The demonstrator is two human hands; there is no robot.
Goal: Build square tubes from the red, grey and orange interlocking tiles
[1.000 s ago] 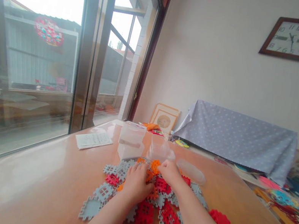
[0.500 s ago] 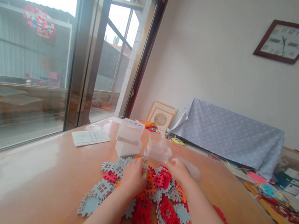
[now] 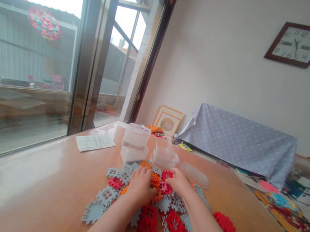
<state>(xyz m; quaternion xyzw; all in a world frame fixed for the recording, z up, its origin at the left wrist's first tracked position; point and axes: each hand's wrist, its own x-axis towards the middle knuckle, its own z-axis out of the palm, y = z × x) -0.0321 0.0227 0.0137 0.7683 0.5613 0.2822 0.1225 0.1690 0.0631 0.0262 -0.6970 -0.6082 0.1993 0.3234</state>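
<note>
A loose pile of interlocking plastic pieces lies on the wooden table (image 3: pixel 51 177), among them grey pieces (image 3: pixel 94 211), red pieces (image 3: pixel 148 226) and orange pieces (image 3: pixel 155 179). My left hand (image 3: pixel 141 185) rests over the middle of the pile, back of the hand up, fingers apart and thumb beside the orange pieces. To its right, my right hand (image 3: pixel 178 181) has its fingertips closed at a red piece (image 3: pixel 166 175) near the top of the pile. A separate red scalloped piece (image 3: pixel 226 224) sits right of my right forearm.
Behind the pile stand stacked clear plastic boxes (image 3: pixel 134 144), more clear containers (image 3: pixel 164 153) and a clear lid (image 3: pixel 194 174). A printed paper (image 3: pixel 94 142) lies at the left. Glass windows border the table's left side.
My right hand has moved left and down onto the red pieces, uncovering the clear lid. My left hand has flattened and spread its fingers over the pile.
</note>
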